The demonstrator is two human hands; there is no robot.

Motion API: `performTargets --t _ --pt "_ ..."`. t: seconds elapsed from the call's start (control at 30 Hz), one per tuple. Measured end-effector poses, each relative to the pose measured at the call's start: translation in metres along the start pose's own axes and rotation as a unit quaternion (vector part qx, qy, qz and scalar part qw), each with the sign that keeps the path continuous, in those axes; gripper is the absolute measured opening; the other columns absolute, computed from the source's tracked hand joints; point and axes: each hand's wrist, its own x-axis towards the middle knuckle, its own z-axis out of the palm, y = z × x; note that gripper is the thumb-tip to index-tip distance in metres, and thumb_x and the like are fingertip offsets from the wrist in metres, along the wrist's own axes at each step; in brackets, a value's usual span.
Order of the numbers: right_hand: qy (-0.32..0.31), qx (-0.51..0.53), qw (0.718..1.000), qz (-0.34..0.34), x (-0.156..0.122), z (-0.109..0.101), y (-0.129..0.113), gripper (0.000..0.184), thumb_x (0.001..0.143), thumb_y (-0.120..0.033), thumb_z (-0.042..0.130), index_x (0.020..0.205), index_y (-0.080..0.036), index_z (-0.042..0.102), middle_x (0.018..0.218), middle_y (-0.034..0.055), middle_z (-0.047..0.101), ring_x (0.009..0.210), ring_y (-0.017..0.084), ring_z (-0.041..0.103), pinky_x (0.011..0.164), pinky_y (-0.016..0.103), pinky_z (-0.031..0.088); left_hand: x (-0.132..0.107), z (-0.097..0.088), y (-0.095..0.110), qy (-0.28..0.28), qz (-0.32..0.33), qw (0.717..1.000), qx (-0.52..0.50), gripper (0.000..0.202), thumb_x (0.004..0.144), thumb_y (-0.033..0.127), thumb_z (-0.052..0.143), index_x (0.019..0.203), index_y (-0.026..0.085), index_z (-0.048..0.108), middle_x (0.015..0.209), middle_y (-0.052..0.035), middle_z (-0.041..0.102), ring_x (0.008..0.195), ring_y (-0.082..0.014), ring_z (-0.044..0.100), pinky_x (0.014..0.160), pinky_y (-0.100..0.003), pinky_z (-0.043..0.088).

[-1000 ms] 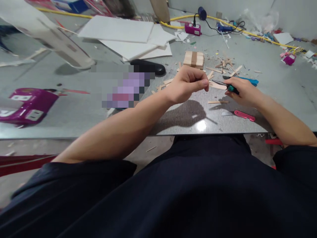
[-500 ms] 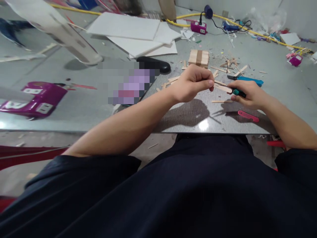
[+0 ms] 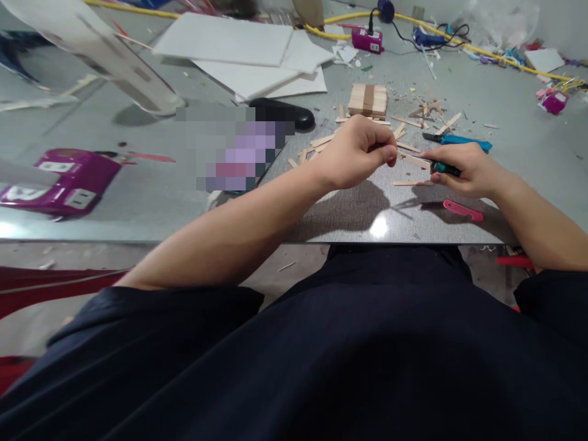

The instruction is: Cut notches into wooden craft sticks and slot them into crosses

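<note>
Nearest, a pink knife (image 3: 462,211). Next, the right hand (image 3: 469,169) curls around a green-handled tool (image 3: 446,168); the left hand (image 3: 361,153), fingertips together, seemingly pinches a wooden stick (image 3: 416,161) between the two. Fingertips are best kept clear of the tool's tip. Beyond, bundled sticks (image 3: 361,99).

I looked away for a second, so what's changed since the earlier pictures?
The right hand, gripping the green-handled tool, has eased slightly toward the body, and the tool now sits closer to the left hand. Shadow now darkens the blade of the pink knife. No grasp or release shows. The left hand apparently still pinches the wooden stick; the blue cutter and stick bundle stayed put.
</note>
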Motion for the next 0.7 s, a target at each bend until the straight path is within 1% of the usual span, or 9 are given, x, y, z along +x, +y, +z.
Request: performTargets --t 0.1,0.17,0.27,0.4,0.43,0.5,0.6,0.7 --pt "-0.015 -0.011 1.000 -0.002 0.001 0.001 0.000 0.049 0.118 -0.053 0.065 0.158 -0.026 0.075 0.139 0.0124 0.088 0.121 0.034 0.086 0.098 0.047 0.067 -0.002 0.003 0.004 0.011 -0.023 0.999 0.024 0.017 0.087 0.015 0.070 0.071 0.021 0.073 0.062 -0.0002 0.056 0.063 -0.0154 0.049 0.063 -0.035 0.042" --pt "-0.019 -0.012 1.000 0.009 0.001 0.001 -0.001 0.049 0.119 -0.056 0.063 0.156 -0.026 0.076 0.139 0.0125 0.088 0.121 0.034 0.086 0.097 0.046 0.067 -0.003 0.005 0.006 0.013 -0.031 0.999 0.035 0.017 0.086 0.014 0.069 0.071 0.020 0.073 0.062 -0.0005 0.056 0.063 -0.0154 0.049 0.063 -0.036 0.041" --pt "-0.028 -0.006 0.999 0.030 0.001 0.001 -0.003 0.051 0.120 -0.060 0.059 0.152 -0.026 0.077 0.134 0.0140 0.089 0.116 0.034 0.086 0.095 0.047 0.066 -0.004 0.005 0.007 0.020 -0.046 0.997 0.053 0.016 0.086 0.015 0.070 0.071 0.021 0.073 0.062 0.0000 0.054 0.063 -0.0155 0.048 0.063 -0.036 0.041" --pt "-0.050 -0.011 0.998 0.040 0.003 0.002 -0.004 0.057 0.121 -0.062 0.054 0.148 -0.018 0.077 0.128 0.0196 0.087 0.110 0.034 0.083 0.094 0.047 0.063 -0.004 0.004 0.006 0.012 -0.063 0.997 0.052 0.015 0.088 0.017 0.071 0.073 0.021 0.074 0.060 0.0015 0.049 0.064 -0.0159 0.048 0.063 -0.036 0.043" --pt "-0.049 -0.013 0.998 0.037 0.003 0.002 -0.004 0.058 0.121 -0.063 0.053 0.147 -0.016 0.077 0.127 0.0205 0.087 0.109 0.033 0.082 0.094 0.046 0.062 -0.004 0.003 0.005 0.010 -0.063 0.997 0.046 0.016 0.089 0.017 0.070 0.073 0.021 0.074 0.060 0.0016 0.048 0.064 -0.0160 0.047 0.064 -0.036 0.044" --pt "-0.042 -0.018 0.998 0.030 0.003 0.002 -0.005 0.059 0.121 -0.063 0.052 0.145 -0.016 0.077 0.123 0.0194 0.086 0.106 0.032 0.081 0.091 0.043 0.060 -0.004 0.002 0.003 0.013 -0.057 0.998 0.029 0.017 0.090 0.018 0.069 0.073 0.021 0.073 0.062 0.0011 0.048 0.065 -0.0163 0.048 0.066 -0.036 0.046" --pt "-0.027 -0.026 0.999 0.016 0.003 0.001 -0.007 0.053 0.121 -0.062 0.053 0.143 -0.020 0.076 0.118 0.0153 0.086 0.101 0.030 0.079 0.088 0.042 0.059 -0.003 0.003 -0.001 0.022 -0.032 0.999 -0.021 0.018 0.090 0.024 0.072 0.072 0.023 0.072 0.064 0.0003 0.050 0.065 -0.0163 0.047 0.065 -0.036 0.044" --pt "-0.017 -0.019 1.000 -0.001 0.002 -0.002 -0.011 0.048 0.121 -0.059 0.053 0.143 -0.022 0.074 0.119 0.0146 0.085 0.103 0.031 0.080 0.091 0.044 0.061 -0.002 0.005 -0.003 0.018 0.001 0.995 -0.097 0.023 0.091 0.034 0.076 0.071 0.022 0.072 0.066 -0.0013 0.054 0.064 -0.0152 0.046 0.062 -0.036 0.039"
